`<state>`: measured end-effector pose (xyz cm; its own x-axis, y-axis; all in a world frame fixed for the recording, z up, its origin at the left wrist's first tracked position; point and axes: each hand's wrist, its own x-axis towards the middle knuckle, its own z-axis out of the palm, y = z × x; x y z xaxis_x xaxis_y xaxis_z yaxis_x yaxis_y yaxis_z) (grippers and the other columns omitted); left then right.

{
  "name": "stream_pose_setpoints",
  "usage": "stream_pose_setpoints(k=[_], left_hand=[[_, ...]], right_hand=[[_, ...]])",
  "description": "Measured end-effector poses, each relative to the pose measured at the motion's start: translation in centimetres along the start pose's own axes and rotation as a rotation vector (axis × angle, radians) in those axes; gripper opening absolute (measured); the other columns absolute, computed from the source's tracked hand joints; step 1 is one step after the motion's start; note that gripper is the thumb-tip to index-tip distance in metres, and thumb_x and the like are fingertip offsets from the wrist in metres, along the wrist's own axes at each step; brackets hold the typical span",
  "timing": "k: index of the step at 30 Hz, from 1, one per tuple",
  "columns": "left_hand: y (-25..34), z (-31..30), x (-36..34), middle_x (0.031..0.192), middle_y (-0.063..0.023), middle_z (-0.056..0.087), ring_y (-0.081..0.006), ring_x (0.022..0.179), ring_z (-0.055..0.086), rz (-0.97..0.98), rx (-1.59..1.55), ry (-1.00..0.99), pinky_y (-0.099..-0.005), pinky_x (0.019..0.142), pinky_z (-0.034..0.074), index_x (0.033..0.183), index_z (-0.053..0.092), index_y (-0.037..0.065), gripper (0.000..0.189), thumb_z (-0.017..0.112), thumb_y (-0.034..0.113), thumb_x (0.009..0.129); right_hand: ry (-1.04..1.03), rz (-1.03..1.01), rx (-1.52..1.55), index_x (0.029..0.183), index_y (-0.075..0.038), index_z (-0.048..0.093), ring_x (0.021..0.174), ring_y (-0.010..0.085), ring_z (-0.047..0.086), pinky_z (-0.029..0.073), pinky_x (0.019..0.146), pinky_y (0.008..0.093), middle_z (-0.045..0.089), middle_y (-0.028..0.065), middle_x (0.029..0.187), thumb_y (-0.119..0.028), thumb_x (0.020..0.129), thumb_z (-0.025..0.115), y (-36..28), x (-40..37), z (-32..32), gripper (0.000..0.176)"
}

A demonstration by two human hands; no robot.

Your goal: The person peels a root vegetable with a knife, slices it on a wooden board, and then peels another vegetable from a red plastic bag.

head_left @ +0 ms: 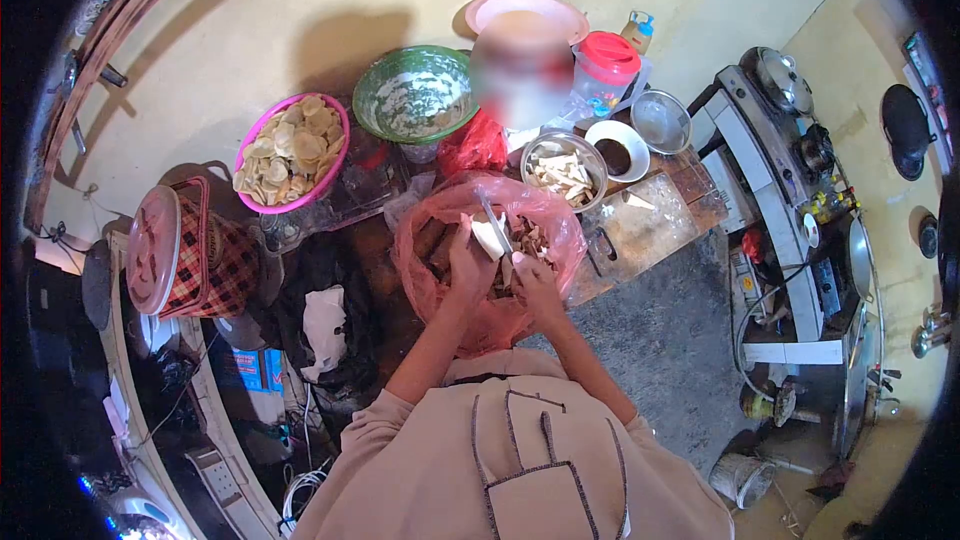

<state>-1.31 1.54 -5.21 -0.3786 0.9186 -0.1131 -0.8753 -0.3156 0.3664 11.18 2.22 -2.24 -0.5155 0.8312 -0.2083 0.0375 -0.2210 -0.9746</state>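
My left hand is closed around a white peeled cassava piece above a pink plastic bag. In my right hand is a knife, its pale blade slanting up across the cassava. The knife's handle is mostly covered by my fingers. Brown peels or unpeeled roots fill the open bag beneath both hands. Just beyond the bag, a metal bowl contains several white cut pieces.
A worn wooden board lies right of the bag. Behind are a green basin, a pink basket of pale slices, a white bowl and a red-lidded container. A stove stands right, a checkered basket left.
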Motion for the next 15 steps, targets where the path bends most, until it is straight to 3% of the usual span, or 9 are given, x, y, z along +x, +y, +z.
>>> stream_pose_setpoints(k=[7, 9, 12, 13, 15], left_hand=[[0.2, 1.3, -0.3, 0.095, -0.0086, 0.052, -0.0214, 0.086, 0.052, 0.054, 0.058, 0.1, -0.0318, 0.072, 0.046, 0.109, 0.046, 0.002, 0.041, 0.037, 0.038, 0.09], [0.5, 1.3, -0.5, 0.094, -0.0085, 0.052, -0.0209, 0.085, 0.052, -0.053, -0.065, 0.084, -0.032, 0.072, 0.046, 0.108, 0.046, 0.003, 0.041, 0.037, 0.038, 0.09], [0.2, 0.8, 0.0, 0.092, -0.0093, 0.055, -0.0214, 0.083, 0.054, -0.171, -0.23, -0.065, -0.0329, 0.075, 0.045, 0.107, 0.048, 0.002, 0.044, 0.038, 0.041, 0.089], [0.0, 0.6, 0.3, 0.091, -0.0097, 0.057, -0.0218, 0.083, 0.056, -0.202, -0.282, -0.137, -0.0332, 0.076, 0.044, 0.106, 0.049, 0.002, 0.045, 0.039, 0.042, 0.088], [0.3, 1.6, -0.1, 0.091, -0.0071, 0.054, -0.0189, 0.083, 0.054, -0.219, -0.104, -0.059, -0.0325, 0.075, 0.044, 0.108, 0.046, 0.003, 0.043, 0.04, 0.041, 0.088]], right_hand=[[0.075, -0.121, -0.128, 0.072, -0.006, 0.053, 0.052, 0.0032, 0.033, 0.026, 0.045, 0.0202, 0.038, -0.0062, 0.057, -0.032, 0.09, 0.045, 1.3, 0.5, 0.3, 0.033], [0.123, -0.276, -0.132, 0.074, -0.005, 0.054, 0.053, 0.0033, 0.034, 0.027, 0.047, 0.0209, 0.039, -0.0061, 0.058, -0.03, 0.09, 0.044, 1.8, 0.8, 0.8, 0.032], [0.12, -0.166, -0.256, 0.089, 0.004, 0.057, 0.06, 0.0082, 0.042, 0.037, 0.058, 0.0249, 0.047, 0.0024, 0.063, -0.028, 0.09, 0.043, 0.4, 0.2, 0.6, 0.035], [0.126, -0.175, -0.234, 0.082, 0.001, 0.055, 0.058, 0.0064, 0.039, 0.034, 0.054, 0.0237, 0.044, -0.0006, 0.061, -0.029, 0.09, 0.043, 0.6, 0.3, 0.4, 0.033], [0.138, -0.193, -0.188, 0.069, -0.005, 0.051, 0.053, 0.0029, 0.033, 0.027, 0.046, 0.0211, 0.038, -0.0068, 0.057, -0.029, 0.091, 0.043, 0.9, 0.4, 0.3, 0.034]])
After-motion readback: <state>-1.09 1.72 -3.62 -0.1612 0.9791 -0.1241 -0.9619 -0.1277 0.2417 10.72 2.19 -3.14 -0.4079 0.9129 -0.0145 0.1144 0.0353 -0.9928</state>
